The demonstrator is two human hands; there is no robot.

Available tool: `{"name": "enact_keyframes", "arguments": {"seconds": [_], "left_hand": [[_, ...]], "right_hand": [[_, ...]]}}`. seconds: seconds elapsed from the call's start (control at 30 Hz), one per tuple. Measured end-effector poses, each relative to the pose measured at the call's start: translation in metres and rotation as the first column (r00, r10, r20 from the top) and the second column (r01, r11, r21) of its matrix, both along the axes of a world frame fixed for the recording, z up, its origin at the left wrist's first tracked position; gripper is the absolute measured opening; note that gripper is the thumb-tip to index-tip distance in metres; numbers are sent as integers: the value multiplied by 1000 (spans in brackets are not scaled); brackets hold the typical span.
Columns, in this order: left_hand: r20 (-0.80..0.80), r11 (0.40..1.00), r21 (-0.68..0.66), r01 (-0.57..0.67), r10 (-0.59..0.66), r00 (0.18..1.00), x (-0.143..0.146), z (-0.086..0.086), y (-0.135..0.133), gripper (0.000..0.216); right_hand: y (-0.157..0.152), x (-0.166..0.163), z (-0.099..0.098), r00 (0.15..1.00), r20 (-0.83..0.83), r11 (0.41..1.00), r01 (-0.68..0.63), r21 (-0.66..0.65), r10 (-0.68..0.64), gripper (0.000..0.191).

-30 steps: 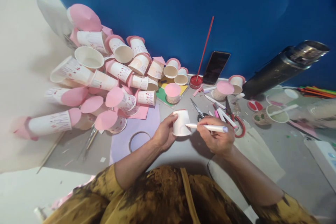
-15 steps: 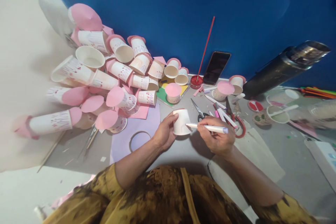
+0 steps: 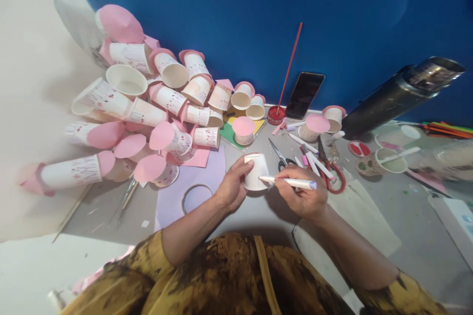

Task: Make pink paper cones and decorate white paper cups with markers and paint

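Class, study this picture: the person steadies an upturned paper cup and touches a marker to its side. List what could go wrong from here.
The paper cup is light and held only by the left hand. Pressure from the marker in the right hand might dent it or make it slip, smearing ink.
Scissors lie close beyond the cup, so a reaching hand could catch the blades.

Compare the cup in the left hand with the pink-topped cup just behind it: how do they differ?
The held cup has a bare white top; the pink-topped cup wears a pink paper disc. The left hand grips the held cup while the right hand sets a marker against its side; the pink-topped cup stands untouched. Both are small white paper cups.
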State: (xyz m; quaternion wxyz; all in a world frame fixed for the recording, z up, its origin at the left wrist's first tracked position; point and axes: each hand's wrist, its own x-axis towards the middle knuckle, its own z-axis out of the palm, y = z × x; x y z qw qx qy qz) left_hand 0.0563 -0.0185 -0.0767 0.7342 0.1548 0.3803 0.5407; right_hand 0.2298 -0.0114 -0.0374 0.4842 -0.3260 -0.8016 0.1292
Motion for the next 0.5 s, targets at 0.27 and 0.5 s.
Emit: {"name": "enact_keyframes", "arguments": {"seconds": [0.27, 0.5], "left_hand": [[-10, 1000, 4, 2, -2, 1000, 0, -2, 0, 41], [-10, 1000, 23, -13, 13, 1000, 0, -2, 0, 40]], "right_hand": [[1, 3, -1, 1000, -24, 1000, -18, -21, 18, 12], [-2, 2, -2, 991, 1, 990, -133, -55, 133, 14]]}}
